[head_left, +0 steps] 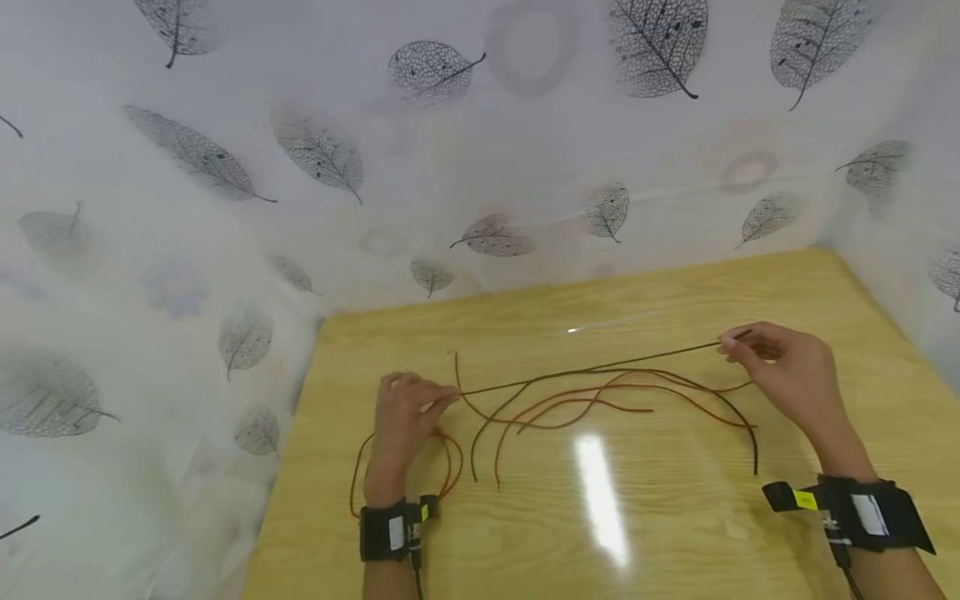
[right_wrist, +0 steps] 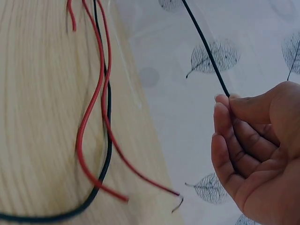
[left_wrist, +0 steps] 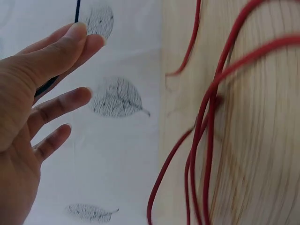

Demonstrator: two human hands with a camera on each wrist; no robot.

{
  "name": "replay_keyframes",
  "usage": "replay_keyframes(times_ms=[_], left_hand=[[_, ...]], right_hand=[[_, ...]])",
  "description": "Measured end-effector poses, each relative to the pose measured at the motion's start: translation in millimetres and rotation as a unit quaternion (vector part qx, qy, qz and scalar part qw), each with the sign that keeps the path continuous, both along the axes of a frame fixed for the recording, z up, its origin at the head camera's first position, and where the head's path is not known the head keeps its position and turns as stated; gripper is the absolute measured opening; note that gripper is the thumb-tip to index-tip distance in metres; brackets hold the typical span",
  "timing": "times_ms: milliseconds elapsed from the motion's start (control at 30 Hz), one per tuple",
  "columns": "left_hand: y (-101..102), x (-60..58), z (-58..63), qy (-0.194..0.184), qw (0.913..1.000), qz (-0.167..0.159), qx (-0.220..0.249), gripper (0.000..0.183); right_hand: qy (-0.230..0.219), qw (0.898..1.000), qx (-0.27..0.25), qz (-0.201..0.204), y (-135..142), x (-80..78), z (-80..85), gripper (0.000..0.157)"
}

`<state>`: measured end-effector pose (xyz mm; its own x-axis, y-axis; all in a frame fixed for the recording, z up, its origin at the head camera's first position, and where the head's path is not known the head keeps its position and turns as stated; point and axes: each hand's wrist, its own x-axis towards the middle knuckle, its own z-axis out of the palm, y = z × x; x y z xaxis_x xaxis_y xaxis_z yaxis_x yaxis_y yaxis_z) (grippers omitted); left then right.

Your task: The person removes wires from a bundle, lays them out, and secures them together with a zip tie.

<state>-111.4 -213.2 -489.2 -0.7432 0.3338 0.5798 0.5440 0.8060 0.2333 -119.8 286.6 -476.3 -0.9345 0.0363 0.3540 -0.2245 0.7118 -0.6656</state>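
Observation:
A thin black wire (head_left: pixel 555 378) is stretched nearly straight between my two hands, over the table. My left hand (head_left: pixel 405 417) pinches its left end between thumb and index finger; in the left wrist view the other fingers are spread. At the right end my right hand (head_left: pixel 787 367) pinches the wire (right_wrist: pixel 206 47) with thumb and fingertips, the remaining fingers curled toward the palm. Below it on the table lie several red wires (head_left: pixel 585 400) and a curved black wire (head_left: pixel 742 417), crossing one another. Stripped ends show on some red wires in the right wrist view.
More looped red wire (head_left: pixel 450 450) lies beside and partly behind my left wrist. The wood-grain table (head_left: pixel 675 517) meets a leaf-patterned sheet (head_left: pixel 525 167) at its back and sides. A bright reflection shows on the tabletop. Black straps with cameras (head_left: pixel 862 512) sit on both wrists.

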Motion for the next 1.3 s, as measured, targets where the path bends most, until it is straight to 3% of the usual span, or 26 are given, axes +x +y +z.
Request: replay_keyframes(times_ms=[167,300,433,700,933,1133,1300], left_hand=[[10,1.9,-9.0,-0.055,0.9985,0.004,-0.005,0.016],[15,2.3,-18.0,-0.091,0.9955,0.018,-0.018,0.013],[19,2.7,-25.2,-0.124,0.9913,0.029,-0.035,0.011],[24,4.6,-32.7,-0.155,0.9862,0.036,-0.044,0.01],[29,10.4,-27.0,-0.195,0.9806,0.014,-0.019,0.014],[33,14.3,-21.1,-0.238,0.9713,0.006,0.001,0.023],[29,13.1,-16.5,-0.245,0.9692,0.026,0.002,0.025]], right_hand=[[-0.033,0.999,0.01,-0.01,3,-2.7,-16.0,0.014],[-0.057,0.998,0.027,0.012,-1,-5.4,-31.5,0.014],[-0.051,0.997,0.043,0.031,-6,-5.7,-40.7,0.012],[-0.069,0.996,0.029,0.037,-9,-7.3,-38.8,0.018],[-0.11,0.992,-0.017,0.056,-8,-7.1,-33.9,0.026],[-0.073,0.99,0.02,0.116,2,2.3,-31.9,0.003],[-0.017,0.98,0.086,0.179,11,9.8,-35.6,0.033]])
